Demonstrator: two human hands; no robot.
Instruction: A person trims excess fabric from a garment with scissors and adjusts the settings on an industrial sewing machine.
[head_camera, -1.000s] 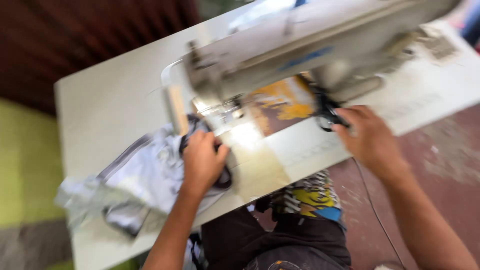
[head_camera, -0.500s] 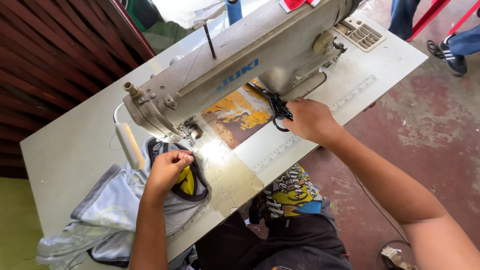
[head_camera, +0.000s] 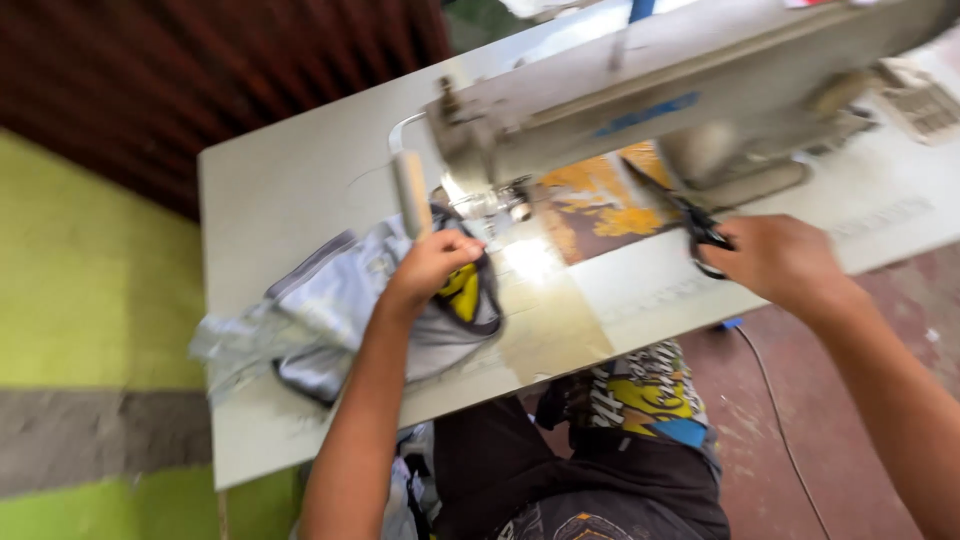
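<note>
My left hand rests on a pale grey garment with a dark collar and a yellow patch, gripping it just left of the needle area of a grey sewing machine. In my right hand are black scissors, their blades pointing up and left toward the machine's arm. The garment spreads to the left over the white sewing table. The frame is motion-blurred.
A yellow and brown printed sheet lies on the table under the machine. A colourful printed cloth hangs at my lap below the table edge. A dark corrugated wall and a green wall are on the left; a cable runs over the red floor.
The camera has swung, shifting the table rightward in view. My right hand has moved away from the machine toward the table's front edge with the scissors. My left hand stays on the garment.
</note>
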